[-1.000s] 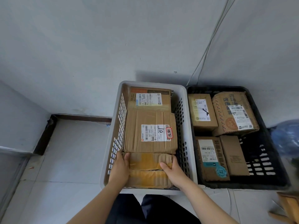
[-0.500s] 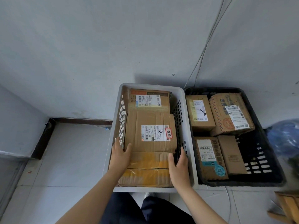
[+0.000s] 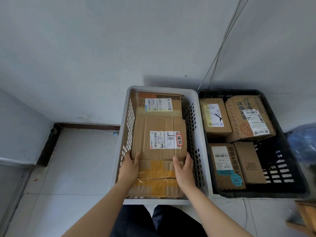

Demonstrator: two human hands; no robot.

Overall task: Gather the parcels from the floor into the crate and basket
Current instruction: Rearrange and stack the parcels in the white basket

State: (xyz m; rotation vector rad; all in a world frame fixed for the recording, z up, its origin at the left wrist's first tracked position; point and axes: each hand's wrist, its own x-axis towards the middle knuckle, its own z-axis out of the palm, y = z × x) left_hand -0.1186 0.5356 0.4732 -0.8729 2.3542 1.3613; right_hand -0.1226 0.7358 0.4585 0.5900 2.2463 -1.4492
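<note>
A white perforated crate [image 3: 200, 146] stands against the wall with three cardboard parcels in it. The nearest one, a parcel with yellow tape [image 3: 157, 180], lies at the crate's front. My left hand [image 3: 129, 165] rests on its left end and my right hand [image 3: 183, 168] on its right end, fingers fairly straight, tips reaching the large labelled parcel [image 3: 159, 137] in the middle. A third parcel [image 3: 159, 104] lies at the back. To the right a black basket [image 3: 289, 170] holds several parcels [image 3: 249, 117].
The grey wall rises just behind both containers, with thin cables [image 3: 220, 48] running down to the basket. Pale floor tiles [image 3: 71, 168] spread to the left. A blue plastic bag [image 3: 304, 142] and a wooden object [image 3: 306, 218] sit at the right edge. My dark-trousered legs [image 3: 153, 221] are below.
Both hands slid forward along the yellow-taped parcel, from its near part to its far edge against the large labelled parcel. The yellow-taped parcel settled lower and flatter in the crate.
</note>
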